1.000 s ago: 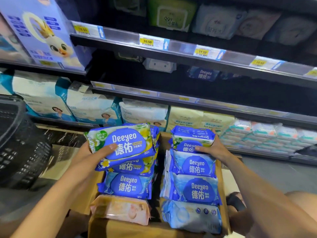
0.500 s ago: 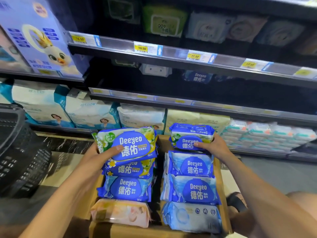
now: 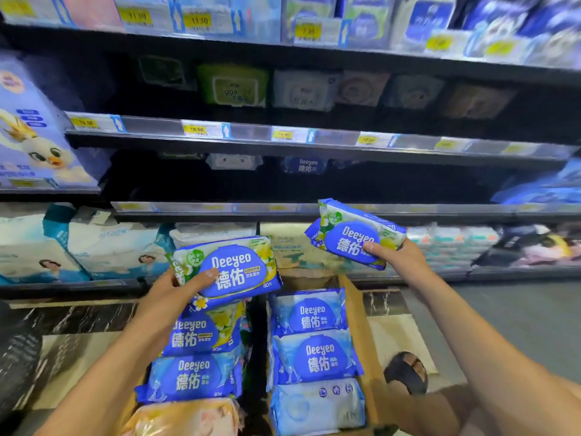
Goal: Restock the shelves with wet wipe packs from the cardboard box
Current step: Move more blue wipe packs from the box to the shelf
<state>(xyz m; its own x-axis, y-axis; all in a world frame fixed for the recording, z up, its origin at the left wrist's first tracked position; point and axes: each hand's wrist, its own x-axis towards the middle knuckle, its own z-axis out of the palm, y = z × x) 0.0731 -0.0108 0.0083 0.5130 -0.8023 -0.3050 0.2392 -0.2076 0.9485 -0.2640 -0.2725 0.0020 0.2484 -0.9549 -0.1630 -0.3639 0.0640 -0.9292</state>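
My left hand point(image 3: 176, 289) grips a blue and green Deeyeo wet wipe pack point(image 3: 232, 269) just above the left stack in the cardboard box point(image 3: 361, 325). My right hand point(image 3: 396, 256) holds a second, tilted Deeyeo pack point(image 3: 349, 234) raised above the box, in front of the lower shelf edge point(image 3: 220, 207). Several more blue packs point(image 3: 314, 357) lie in two rows inside the box, with a pink pack point(image 3: 185, 420) at its near end. The dark middle shelf point(image 3: 377, 184) holds one Deeyeo pack point(image 3: 306, 166) far back.
Large tissue bundles point(image 3: 103, 247) fill the bottom shelf at left. A blue duck-print box point(image 3: 34, 146) stands on the left shelf. A black basket point(image 3: 15, 357) sits at the far left on the floor. My sandalled foot point(image 3: 407, 371) is right of the box.
My right hand has lifted its pack out of the box, up and to the right toward the shelf. The left hand has raised its pack slightly. The view has tilted upward.
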